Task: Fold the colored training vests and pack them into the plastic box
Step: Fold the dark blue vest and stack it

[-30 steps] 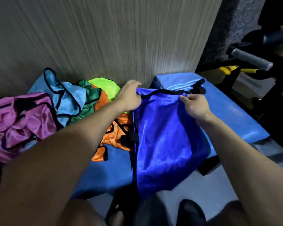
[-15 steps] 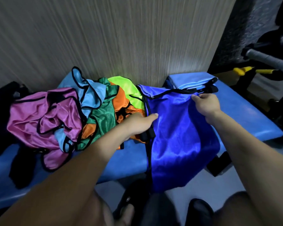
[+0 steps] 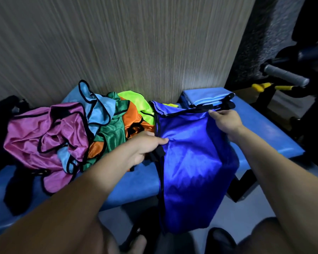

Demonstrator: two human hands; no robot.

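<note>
The left hand has slid down the shiny royal-blue vest – gripping its black-trimmed side edge; the right hand pinches the top edge (fabric draped over the blue padded bench).

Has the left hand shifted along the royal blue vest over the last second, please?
Yes. The left hand left the royal blue vest's top corner and slid down its left edge, toward the blue bench's front.
</note>
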